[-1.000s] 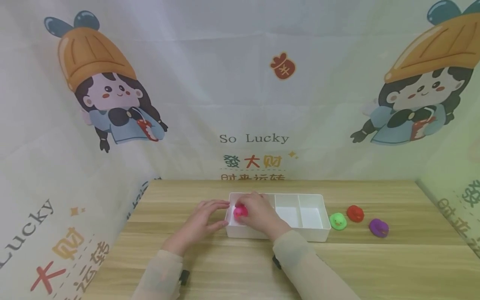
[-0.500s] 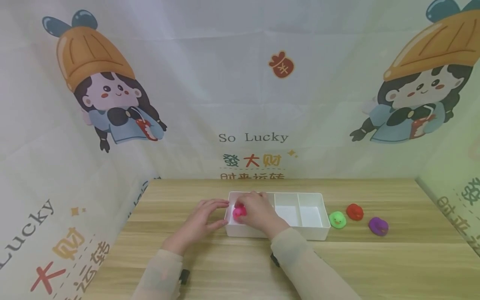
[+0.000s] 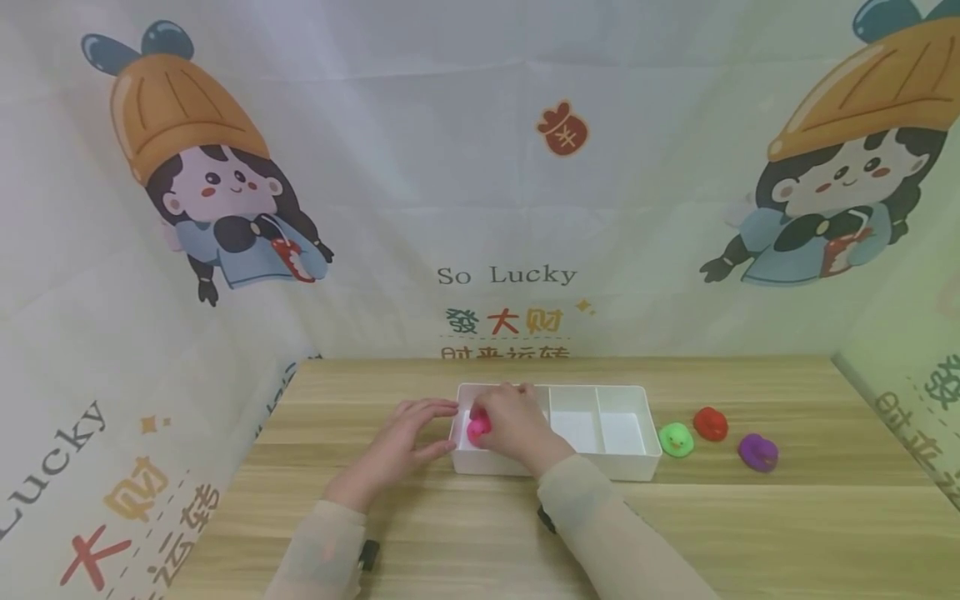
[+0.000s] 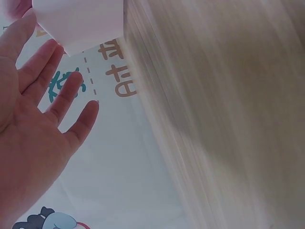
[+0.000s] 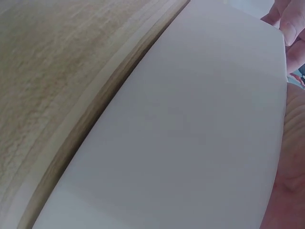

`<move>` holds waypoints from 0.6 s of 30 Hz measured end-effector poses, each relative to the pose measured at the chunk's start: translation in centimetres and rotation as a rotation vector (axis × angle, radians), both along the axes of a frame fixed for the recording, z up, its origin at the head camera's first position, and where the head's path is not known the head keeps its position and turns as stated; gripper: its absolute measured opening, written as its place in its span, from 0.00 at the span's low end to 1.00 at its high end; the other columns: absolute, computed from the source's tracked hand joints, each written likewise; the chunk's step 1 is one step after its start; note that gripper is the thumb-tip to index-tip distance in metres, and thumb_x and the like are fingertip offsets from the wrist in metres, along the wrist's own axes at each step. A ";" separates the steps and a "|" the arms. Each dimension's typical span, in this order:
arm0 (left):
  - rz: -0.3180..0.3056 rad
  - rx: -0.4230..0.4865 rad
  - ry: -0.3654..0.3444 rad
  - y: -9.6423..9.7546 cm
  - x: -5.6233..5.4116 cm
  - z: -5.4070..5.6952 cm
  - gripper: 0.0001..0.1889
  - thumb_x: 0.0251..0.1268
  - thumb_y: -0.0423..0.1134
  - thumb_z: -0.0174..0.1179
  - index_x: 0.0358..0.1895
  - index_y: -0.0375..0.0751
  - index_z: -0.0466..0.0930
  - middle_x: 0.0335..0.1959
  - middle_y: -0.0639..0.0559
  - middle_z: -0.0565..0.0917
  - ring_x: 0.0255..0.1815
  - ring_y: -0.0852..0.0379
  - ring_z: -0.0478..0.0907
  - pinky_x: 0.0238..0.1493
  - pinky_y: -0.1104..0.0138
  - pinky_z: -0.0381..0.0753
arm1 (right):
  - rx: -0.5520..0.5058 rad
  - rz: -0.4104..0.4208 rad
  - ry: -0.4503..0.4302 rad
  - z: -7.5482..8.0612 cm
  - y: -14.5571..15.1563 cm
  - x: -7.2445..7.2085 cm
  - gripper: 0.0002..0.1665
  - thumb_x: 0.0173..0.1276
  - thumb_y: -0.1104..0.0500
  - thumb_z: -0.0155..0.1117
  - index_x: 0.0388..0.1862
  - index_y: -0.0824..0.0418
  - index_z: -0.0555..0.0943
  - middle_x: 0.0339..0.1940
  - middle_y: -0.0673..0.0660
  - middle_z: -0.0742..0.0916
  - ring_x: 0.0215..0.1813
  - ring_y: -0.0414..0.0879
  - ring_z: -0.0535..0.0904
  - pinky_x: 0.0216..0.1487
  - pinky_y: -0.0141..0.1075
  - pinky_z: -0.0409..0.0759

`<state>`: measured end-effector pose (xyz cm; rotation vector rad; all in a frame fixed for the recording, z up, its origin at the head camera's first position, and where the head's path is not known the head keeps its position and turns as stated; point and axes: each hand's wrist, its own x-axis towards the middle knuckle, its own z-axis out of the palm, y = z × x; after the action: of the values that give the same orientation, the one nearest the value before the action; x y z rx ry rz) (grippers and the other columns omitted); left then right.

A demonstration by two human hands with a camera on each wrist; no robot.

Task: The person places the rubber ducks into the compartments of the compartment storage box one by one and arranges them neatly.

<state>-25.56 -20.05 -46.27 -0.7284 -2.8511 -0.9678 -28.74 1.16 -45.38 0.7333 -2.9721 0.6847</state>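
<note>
In the head view a white divided box [image 3: 495, 464] lies lengthwise on the table. My right hand [image 3: 514, 421] reaches over its front wall into the left end and holds a small pink rubber duck [image 3: 477, 431], partly covered by the fingers. My left hand [image 3: 405, 442] is at the box's left end, its fingertips right at the rim. The left wrist view shows that hand [image 4: 40, 109] with fingers straight and spread against the box's end [image 4: 83, 24]. The right wrist view is mostly the box's long outer wall [image 5: 176, 119], with part of the right hand [image 5: 288, 157] beside it.
A green duck [image 3: 677, 440] sits close to the box's right end. Farther right are a red duck [image 3: 710, 424] and a purple duck [image 3: 758, 452]. A printed cloth [image 3: 637, 250] hangs behind the wooden table [image 3: 465, 533] and at its sides.
My right hand has shifted slightly left over the pink duck, and its fingers now cover more of it. The left hand stays at the box's end.
</note>
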 end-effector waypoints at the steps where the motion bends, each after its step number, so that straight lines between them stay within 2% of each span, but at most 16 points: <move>1: -0.002 -0.001 0.003 0.0 0.0 0.0 0.25 0.67 0.40 0.70 0.67 0.43 0.79 0.72 0.47 0.77 0.73 0.43 0.68 0.76 0.42 0.68 | -0.001 -0.001 0.000 0.0 0.0 0.0 0.13 0.60 0.55 0.81 0.42 0.53 0.87 0.37 0.47 0.89 0.49 0.48 0.79 0.76 0.62 0.61; 6: -0.007 -0.004 0.030 0.0 0.0 0.1 0.25 0.67 0.40 0.71 0.66 0.41 0.79 0.72 0.46 0.77 0.72 0.43 0.69 0.76 0.43 0.69 | -0.007 -0.002 0.008 0.0 -0.1 0.0 0.13 0.60 0.56 0.81 0.42 0.53 0.87 0.38 0.47 0.89 0.50 0.49 0.79 0.75 0.63 0.62; 12: -0.002 -0.017 0.031 0.1 0.0 0.1 0.25 0.67 0.41 0.71 0.66 0.42 0.79 0.71 0.48 0.78 0.73 0.43 0.69 0.76 0.43 0.69 | 0.017 -0.011 0.012 -0.1 -0.2 -0.2 0.14 0.60 0.55 0.81 0.43 0.52 0.87 0.39 0.46 0.89 0.49 0.47 0.78 0.72 0.60 0.64; 18: 0.004 -0.024 0.021 0.1 -0.1 0.1 0.25 0.67 0.41 0.71 0.66 0.44 0.79 0.71 0.49 0.78 0.73 0.43 0.69 0.76 0.42 0.68 | -0.039 0.019 -0.002 -0.3 0.1 -0.3 0.16 0.60 0.57 0.81 0.46 0.52 0.88 0.43 0.47 0.91 0.53 0.49 0.79 0.71 0.58 0.64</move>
<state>-25.71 -19.93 -46.20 -0.7309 -2.8498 -0.9215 -29.05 1.25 -45.69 0.7603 -2.9482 0.7430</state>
